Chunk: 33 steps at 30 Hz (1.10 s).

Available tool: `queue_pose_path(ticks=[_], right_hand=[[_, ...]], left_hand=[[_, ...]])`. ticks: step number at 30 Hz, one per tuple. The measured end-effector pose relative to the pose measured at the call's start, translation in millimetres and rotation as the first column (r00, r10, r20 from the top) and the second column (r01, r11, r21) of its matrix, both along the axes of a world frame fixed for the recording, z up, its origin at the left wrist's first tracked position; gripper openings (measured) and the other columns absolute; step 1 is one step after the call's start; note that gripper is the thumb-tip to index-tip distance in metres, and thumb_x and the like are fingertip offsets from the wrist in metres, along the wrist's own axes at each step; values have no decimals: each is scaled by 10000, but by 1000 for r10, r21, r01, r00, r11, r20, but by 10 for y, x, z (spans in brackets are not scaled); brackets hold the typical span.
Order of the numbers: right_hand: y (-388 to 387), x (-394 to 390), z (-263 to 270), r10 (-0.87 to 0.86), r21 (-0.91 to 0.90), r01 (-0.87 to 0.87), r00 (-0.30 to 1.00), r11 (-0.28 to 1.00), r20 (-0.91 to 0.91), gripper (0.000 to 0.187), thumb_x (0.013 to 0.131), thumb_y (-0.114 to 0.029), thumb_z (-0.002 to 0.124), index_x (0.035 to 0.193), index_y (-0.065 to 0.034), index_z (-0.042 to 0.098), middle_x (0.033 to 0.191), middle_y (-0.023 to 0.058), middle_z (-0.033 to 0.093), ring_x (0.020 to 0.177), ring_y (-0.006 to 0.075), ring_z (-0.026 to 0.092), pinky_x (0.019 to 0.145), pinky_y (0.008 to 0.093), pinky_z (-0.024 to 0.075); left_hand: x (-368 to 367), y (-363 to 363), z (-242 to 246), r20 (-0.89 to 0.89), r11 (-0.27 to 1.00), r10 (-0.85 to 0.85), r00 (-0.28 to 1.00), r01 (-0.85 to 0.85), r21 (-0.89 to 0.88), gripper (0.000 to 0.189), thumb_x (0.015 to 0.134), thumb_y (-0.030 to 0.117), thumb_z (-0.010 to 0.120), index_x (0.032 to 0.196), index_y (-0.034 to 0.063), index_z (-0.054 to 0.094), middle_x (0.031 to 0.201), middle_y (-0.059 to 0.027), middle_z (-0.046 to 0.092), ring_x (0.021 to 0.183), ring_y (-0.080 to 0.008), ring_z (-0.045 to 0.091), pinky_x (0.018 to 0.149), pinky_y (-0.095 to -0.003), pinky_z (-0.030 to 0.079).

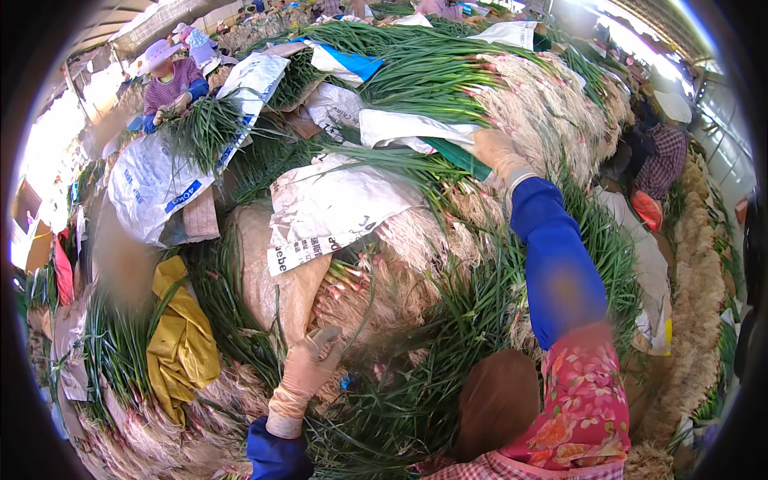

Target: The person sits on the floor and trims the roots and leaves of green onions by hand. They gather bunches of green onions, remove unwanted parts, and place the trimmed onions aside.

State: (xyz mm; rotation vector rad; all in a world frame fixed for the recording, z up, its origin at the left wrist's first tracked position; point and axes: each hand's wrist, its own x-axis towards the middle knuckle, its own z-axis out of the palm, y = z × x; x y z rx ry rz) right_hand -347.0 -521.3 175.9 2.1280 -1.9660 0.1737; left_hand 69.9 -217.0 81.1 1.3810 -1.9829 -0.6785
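Observation:
My right hand, in a pale glove, reaches forward over the pile and is closed on the edge of a folded white woven plastic sack with a green part. My left hand, gloved too, is low and left of centre, fingers apart, at the roots of green onions; nothing is plainly held in it. Between the hands a printed white sack lies over more green onions, whose pale roots stick out beside it. A beige sheet lies left of those roots.
Large stacks of green onions rise ahead. A yellow sheet lies on bundles at the left. A person in a wide hat handles onions at upper left; another person is at the right. My knee is below, among loose leaves.

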Motion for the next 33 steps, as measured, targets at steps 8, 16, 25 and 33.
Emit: queue_pose_path(ticks=[8,16,25,33], right_hand=[[461,749,-442,350,-81,-360,930,929,-116,260,930,-319,536,878,-91,651,664,78,612,603,242,648,501,385,520],[1514,1307,-336,701,121,-693,712,711,-39,287,808,-272,605,981,-53,668,897,112,640,859,264,624,663,469,499],[1179,865,-689,385,-150,-354,856,923,345,742,799,-485,678,1394,-80,498,1551,224,221,1398,433,263,1132,551,274],[1979,1790,-1064,529,-138,-532,847,835,-61,759,790,-487,678,1418,-109,482,1558,222,237,1427,444,197,1146,594,215]], left_hand=[[-313,-465,62,-464,921,72,883,120,371,504,924,360,675,1205,-54,615,1123,-147,693,1055,-261,659,905,-328,509],[-1179,-2066,-227,-749,810,553,365,-27,585,517,895,378,619,1165,-62,596,1112,-177,637,1043,-286,598,883,-430,502],[-70,-1203,498,-814,914,362,455,-345,214,222,805,88,579,982,-24,653,871,-49,644,747,-140,599,698,-276,491],[359,501,-1169,-586,539,807,78,-504,675,329,827,126,687,1097,-57,647,930,-67,660,796,-181,606,723,-317,483]])
